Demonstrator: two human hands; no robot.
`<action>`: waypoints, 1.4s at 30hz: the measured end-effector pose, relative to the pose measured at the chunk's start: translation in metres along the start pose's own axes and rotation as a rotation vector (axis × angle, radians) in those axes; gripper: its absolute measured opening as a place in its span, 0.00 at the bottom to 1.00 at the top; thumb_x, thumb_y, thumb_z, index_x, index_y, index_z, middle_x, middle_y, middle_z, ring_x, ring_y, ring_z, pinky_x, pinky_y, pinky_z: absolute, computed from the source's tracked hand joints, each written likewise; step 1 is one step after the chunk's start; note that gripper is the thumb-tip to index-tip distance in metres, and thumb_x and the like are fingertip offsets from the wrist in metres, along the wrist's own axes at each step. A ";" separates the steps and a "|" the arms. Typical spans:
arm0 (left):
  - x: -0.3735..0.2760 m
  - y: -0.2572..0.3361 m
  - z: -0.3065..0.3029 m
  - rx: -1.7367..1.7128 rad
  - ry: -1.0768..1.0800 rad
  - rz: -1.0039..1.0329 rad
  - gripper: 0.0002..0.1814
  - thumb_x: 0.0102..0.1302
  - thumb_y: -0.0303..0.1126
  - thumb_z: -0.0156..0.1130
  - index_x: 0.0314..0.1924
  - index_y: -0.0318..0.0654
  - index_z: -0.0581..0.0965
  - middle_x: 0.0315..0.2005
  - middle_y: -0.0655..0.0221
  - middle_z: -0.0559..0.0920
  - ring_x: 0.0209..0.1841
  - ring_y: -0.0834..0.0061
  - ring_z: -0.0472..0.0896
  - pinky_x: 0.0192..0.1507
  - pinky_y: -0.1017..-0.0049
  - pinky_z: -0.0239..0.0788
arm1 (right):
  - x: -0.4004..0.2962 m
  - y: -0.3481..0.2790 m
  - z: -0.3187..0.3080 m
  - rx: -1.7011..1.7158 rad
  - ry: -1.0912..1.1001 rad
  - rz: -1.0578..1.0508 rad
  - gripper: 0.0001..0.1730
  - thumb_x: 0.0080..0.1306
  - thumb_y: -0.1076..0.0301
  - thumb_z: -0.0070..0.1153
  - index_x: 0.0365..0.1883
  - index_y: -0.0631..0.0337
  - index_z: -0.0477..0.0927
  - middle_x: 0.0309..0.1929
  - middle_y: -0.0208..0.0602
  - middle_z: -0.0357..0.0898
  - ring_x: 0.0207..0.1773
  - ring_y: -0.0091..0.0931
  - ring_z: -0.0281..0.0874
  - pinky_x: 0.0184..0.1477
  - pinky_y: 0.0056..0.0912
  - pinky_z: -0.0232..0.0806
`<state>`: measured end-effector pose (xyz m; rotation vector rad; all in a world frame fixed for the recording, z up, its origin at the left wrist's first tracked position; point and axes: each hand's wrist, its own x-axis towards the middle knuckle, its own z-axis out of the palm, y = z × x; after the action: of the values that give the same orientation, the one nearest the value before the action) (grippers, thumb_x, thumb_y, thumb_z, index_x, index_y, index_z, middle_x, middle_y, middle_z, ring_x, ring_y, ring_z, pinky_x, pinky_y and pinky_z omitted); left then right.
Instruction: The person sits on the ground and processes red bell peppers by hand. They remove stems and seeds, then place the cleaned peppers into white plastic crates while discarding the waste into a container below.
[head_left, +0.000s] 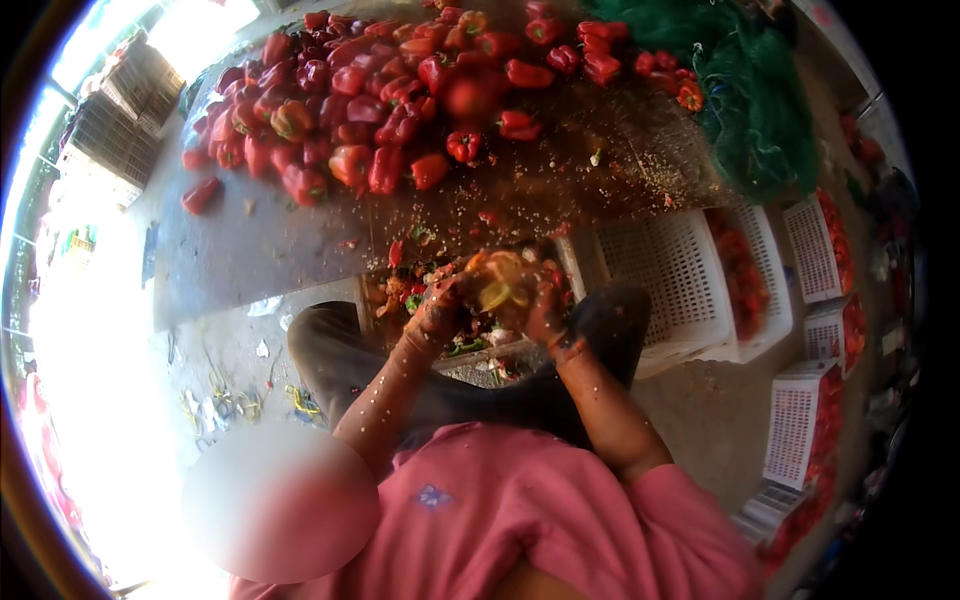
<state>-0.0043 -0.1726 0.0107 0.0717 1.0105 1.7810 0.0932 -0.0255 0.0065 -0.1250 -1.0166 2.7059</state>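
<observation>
My left hand (441, 306) and my right hand (546, 309) are both closed around an orange-yellow bell pepper (499, 279), between my knees. The pepper is blurred, and its pale inner side seems to face up. Wet pulp and seeds cling to my fingers and forearms. Directly below lies a container (568, 262) of pepper cores, green stems and red scraps; my hands hide part of it. Beyond my hands, a brown tabletop (300, 251) carries a large heap of red bell peppers (367, 109) and many scattered seeds.
Green netting (757, 112) hangs over the table's right end. White plastic crates (660, 277) stand by my right knee, one with red peppers (739, 274). More filled crates (795, 427) line the floor farther right. Stacked crates (112, 135) stand at far left, and litter (217, 405) lies on the floor.
</observation>
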 end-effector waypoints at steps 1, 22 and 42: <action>-0.002 0.000 -0.002 0.184 -0.065 0.129 0.25 0.66 0.50 0.57 0.54 0.40 0.75 0.35 0.75 0.80 0.26 0.87 0.77 0.26 0.86 0.66 | -0.001 -0.007 0.012 0.045 0.123 0.090 0.23 0.68 0.63 0.42 0.58 0.63 0.71 0.56 0.41 0.75 0.55 0.31 0.77 0.55 0.38 0.75; -0.016 0.033 0.065 1.575 0.244 0.734 0.23 0.53 0.29 0.66 0.51 0.44 0.75 0.44 0.63 0.79 0.48 0.57 0.76 0.49 0.61 0.66 | 0.004 -0.003 -0.019 -0.019 -0.014 -0.066 0.27 0.73 0.55 0.47 0.65 0.60 0.65 0.68 0.36 0.64 0.67 0.27 0.64 0.65 0.32 0.62; 0.063 0.005 0.037 0.461 0.159 0.324 0.14 0.67 0.41 0.55 0.42 0.39 0.78 0.36 0.68 0.83 0.35 0.70 0.81 0.39 0.69 0.75 | 0.030 -0.027 -0.045 -0.851 0.450 -0.066 0.20 0.70 0.58 0.48 0.58 0.53 0.72 0.54 0.34 0.75 0.55 0.28 0.75 0.51 0.31 0.72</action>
<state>-0.0188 -0.1013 0.0131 0.4057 1.5838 1.8241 0.0770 0.0306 -0.0100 -0.7798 -1.8561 1.8652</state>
